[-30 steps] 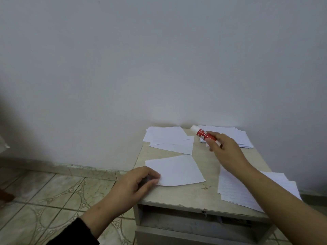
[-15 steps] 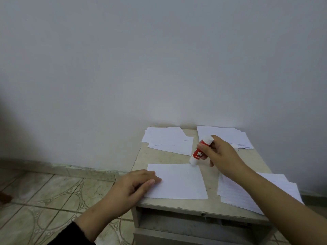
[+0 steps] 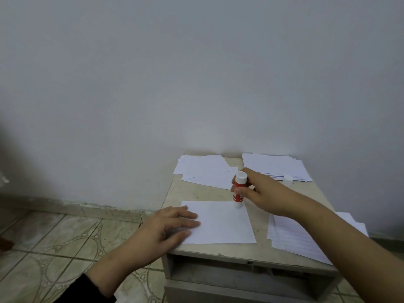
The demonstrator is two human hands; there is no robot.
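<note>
One head-worn wide-angle view, facing forward and down onto a worktop (image 3: 193, 193) against a wall (image 3: 196, 84). Close in: left hand (image 3: 172, 224) and right hand (image 3: 262, 193) reach in from the bottom edge; tiled floor (image 3: 54, 237) lower left.

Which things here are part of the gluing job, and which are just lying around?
In use:
glue stick, gripped by the right hand, tip down on the front sheet
left hand, pressing that sheet flat

Lying about:
white cap
back-left sheets
back-right stack
lined sheets
</note>
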